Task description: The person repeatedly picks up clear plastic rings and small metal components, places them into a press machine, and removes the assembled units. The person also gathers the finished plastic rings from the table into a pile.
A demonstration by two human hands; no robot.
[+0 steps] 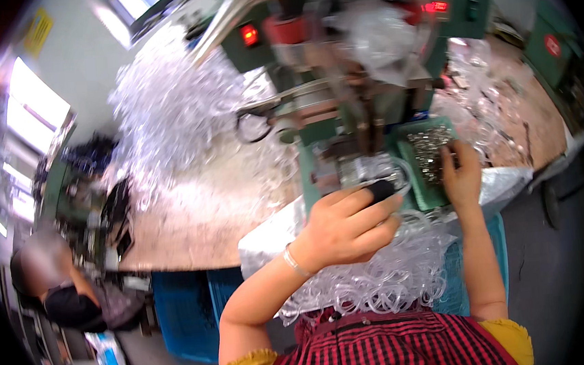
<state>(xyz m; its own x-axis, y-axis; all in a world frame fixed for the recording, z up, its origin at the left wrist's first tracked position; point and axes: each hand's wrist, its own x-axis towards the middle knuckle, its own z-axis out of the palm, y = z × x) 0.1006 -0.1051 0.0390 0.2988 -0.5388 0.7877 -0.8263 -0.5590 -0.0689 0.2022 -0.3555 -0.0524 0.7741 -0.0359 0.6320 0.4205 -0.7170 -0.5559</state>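
Observation:
My left hand (354,225), with a black cover on one finger, is closed at the front of a green machine (315,132). A clear plastic tube loop (406,173) curves out at its fingertips, held there as far as I can see. My right hand (463,172) dips its bent fingers into a green tray (429,200) of small shiny metal pieces (430,145). What those fingertips pinch, if anything, is too small to make out. Below my hands lies a heap of clear tube loops (375,282) on a silvery sheet.
A large pile of clear tubing (170,110) covers the back left of the wooden table (187,239). More clear pieces (482,109) lie to the right. Blue crates (182,314) stand below the table edge. Another person (88,294) sits at the far left.

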